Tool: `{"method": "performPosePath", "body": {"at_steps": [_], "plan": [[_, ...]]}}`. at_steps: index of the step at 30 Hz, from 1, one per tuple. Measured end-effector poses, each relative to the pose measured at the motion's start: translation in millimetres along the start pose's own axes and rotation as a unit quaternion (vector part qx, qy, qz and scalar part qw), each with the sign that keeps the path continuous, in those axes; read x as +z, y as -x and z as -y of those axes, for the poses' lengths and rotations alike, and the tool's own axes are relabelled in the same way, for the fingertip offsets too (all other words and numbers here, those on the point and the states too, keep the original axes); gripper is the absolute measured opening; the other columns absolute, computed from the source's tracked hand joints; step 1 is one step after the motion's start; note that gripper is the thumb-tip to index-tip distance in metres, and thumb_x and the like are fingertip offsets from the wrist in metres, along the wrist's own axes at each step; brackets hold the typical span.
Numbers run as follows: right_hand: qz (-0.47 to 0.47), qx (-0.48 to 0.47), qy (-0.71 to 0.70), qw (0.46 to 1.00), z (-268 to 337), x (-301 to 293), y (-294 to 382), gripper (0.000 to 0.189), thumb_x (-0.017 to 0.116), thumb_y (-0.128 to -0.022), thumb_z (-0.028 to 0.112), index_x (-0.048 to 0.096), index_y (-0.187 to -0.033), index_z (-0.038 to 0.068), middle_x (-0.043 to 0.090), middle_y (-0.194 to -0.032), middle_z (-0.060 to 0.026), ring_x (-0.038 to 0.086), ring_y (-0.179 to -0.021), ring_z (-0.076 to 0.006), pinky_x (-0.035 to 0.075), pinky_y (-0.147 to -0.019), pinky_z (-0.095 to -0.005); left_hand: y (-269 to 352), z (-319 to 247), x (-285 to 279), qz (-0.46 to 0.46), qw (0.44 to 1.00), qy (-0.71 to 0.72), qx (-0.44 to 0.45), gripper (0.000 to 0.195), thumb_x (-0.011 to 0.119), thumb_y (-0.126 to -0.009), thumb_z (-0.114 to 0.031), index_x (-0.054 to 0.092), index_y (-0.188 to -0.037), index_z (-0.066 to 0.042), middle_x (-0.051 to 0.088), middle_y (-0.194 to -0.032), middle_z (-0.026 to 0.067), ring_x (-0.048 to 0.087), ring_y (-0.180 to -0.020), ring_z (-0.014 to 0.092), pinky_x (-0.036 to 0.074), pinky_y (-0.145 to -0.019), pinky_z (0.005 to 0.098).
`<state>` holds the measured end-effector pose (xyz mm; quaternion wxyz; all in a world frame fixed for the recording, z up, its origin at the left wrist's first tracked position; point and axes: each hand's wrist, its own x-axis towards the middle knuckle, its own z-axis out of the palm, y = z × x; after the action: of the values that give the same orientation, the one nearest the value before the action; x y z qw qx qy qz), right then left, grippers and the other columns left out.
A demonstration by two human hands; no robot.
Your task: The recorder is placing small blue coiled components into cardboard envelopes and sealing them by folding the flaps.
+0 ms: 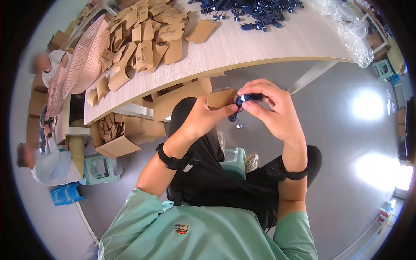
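Observation:
In my left hand (208,113) is a small brown cardboard pillow box (221,98), held above my lap, just off the table's near edge. My right hand (271,105) pinches a bundle of dark blue earphones (243,98) at the box's right end; one earbud (239,126) dangles below on its cable. Whether the bundle is partly inside the box cannot be told. On the table (260,45) lie a heap of brown cardboard pillow boxes (144,55) at the left and a tangled pile of dark blue earphones (256,11) at the far side.
Pink plastic baskets (86,58) stand at the table's left end, and clear plastic bags (354,32) hang over its right end. Under the table sits an open carton (130,130) of small boxes. Two people work at the left near a green stool (100,169) and a blue stool (66,194).

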<state>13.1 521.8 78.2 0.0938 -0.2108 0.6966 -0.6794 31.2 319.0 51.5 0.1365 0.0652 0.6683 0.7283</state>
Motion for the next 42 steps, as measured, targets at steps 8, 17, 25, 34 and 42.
{"method": "performPosePath", "body": {"at_steps": [8,17,25,34,42], "plan": [[-0.001,-0.14,0.149,0.979,4,-10,8,0.028,0.073,-0.075,0.009,0.066,-0.102,0.006,0.052,-0.128,-0.0121,0.054,-0.114,-0.0265,0.043,-0.096,-0.0371,12,-19,9,-0.135,0.982,0.124,0.051,0.024,0.058,-0.095,-0.015,0.059,-0.111,0.003,0.066,-0.094,0.0102,0.063,-0.087,0.018,0.05,-0.08,0.0314],[0.033,-0.094,-0.008,0.995,33,-13,3,0.034,0.064,-0.086,0.007,0.061,-0.12,0.002,0.062,-0.115,-0.0089,0.06,-0.104,-0.0193,0.047,-0.09,-0.0327,31,-39,18,-0.02,0.988,0.145,0.054,0.024,0.061,-0.092,-0.011,0.059,-0.112,0.002,0.065,-0.1,0.009,0.065,-0.085,0.019,0.052,-0.075,0.0329],[-0.012,-0.047,-0.197,0.979,18,-15,27,0.013,0.062,-0.09,0.002,0.067,-0.101,-0.004,0.065,-0.091,-0.008,0.062,-0.073,-0.0124,0.051,-0.064,-0.0247,39,-51,40,0.018,0.999,0.031,-0.003,0.032,0.07,-0.085,-0.004,0.058,-0.114,0.003,0.065,-0.096,0.0076,0.064,-0.085,0.014,0.051,-0.074,0.0261],[0.067,-0.035,-0.413,0.907,18,-12,37,0.016,0.056,-0.092,0.003,0.066,-0.103,-0.006,0.066,-0.087,-0.0103,0.064,-0.078,-0.0173,0.052,-0.074,-0.0306,37,-50,43,-0.053,0.98,-0.112,0.153,0.023,0.067,-0.083,0.004,0.062,-0.105,0.004,0.064,-0.105,0.0081,0.059,-0.098,0.015,0.046,-0.09,0.0303],[0.149,0.018,-0.531,0.834,9,-8,38,0.021,0.056,-0.092,0.002,0.063,-0.11,-0.006,0.065,-0.091,-0.0133,0.062,-0.083,-0.0195,0.051,-0.077,-0.0318,45,-29,50,-0.06,0.982,-0.035,0.176,0.03,0.062,-0.083,0.011,0.059,-0.112,0.003,0.064,-0.11,0.011,0.06,-0.098,0.015,0.048,-0.086,0.0294]]}}
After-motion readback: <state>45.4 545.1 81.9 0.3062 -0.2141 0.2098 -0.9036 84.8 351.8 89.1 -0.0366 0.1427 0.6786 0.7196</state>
